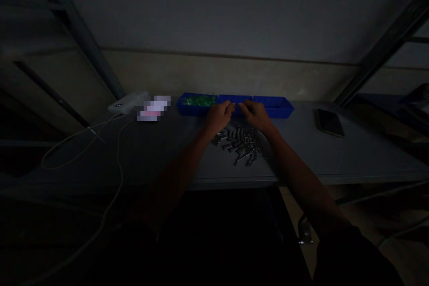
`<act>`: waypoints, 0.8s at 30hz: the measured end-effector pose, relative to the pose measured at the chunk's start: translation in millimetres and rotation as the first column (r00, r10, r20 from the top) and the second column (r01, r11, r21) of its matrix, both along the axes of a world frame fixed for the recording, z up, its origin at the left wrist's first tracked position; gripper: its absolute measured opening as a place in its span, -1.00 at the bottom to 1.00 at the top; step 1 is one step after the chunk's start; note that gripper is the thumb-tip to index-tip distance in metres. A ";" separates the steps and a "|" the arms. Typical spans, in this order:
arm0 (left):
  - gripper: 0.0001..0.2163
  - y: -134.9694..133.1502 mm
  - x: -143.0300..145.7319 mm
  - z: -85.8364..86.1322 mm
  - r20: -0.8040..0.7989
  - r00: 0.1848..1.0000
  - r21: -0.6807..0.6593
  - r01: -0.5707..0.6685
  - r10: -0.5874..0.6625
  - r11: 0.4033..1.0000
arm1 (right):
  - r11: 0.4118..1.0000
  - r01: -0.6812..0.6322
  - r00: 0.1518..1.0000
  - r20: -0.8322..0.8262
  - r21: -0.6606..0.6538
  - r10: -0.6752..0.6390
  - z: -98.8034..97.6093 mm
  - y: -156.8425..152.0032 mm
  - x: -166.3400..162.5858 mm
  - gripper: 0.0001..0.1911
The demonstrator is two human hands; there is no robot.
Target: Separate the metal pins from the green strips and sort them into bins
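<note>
Both hands are stretched out over a grey desk [351,156] in dim light. The left hand [219,117] and the right hand [256,115] are brought close together, just in front of a blue tray [279,111]. The fingers [229,107] of both are curled and kept narrow, turned toward each other; whether a small piece is pinched in them cannot be told. A pile of small metal pieces [241,145] is spread on the desk just below the hands, on the person's side. The tray is divided into three compartments, and green items [197,100] are seen in the left one. A dark phone [329,122] is laid well to the right; a white power bank [129,102] with a cable [118,161] is placed at the left.
</note>
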State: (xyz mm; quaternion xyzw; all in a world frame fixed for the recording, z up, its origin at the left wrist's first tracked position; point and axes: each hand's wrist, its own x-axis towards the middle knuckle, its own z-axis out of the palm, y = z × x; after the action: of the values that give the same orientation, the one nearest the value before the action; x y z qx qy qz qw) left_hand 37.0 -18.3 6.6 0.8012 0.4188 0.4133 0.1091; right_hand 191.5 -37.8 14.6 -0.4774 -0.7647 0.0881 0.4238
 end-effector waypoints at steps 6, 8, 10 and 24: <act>-0.74 -0.2 4.3 -12.5 -0.144 0.989 -0.066 0.020 -0.029 0.998 | 0.985 0.172 0.974 -0.152 0.012 -0.168 1.0 8.4 14.4 -0.53; -0.80 0.0 5.9 -18.6 -0.219 0.974 -0.109 0.024 -0.048 0.994 | 0.942 0.335 0.927 -0.188 0.023 -0.325 -0.1 13.8 26.9 -0.57; -0.84 -1.1 8.2 -22.7 -0.271 0.961 -0.137 0.024 -0.060 0.990 | 0.859 0.512 0.841 -0.212 0.018 -0.497 -2.7 18.8 41.4 -0.63; -0.71 -12.7 14.5 -19.9 -0.462 0.886 -0.099 -0.034 -0.016 0.994 | 0.655 0.752 0.657 0.012 -0.067 -0.754 -12.3 18.9 64.0 -0.68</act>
State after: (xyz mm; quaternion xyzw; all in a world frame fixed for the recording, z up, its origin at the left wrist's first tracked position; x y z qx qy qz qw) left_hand 51.5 -31.0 -13.2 0.8677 0.4576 0.1886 0.0460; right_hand 255.6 -18.9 2.3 -0.7639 -0.4916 -0.0662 0.4128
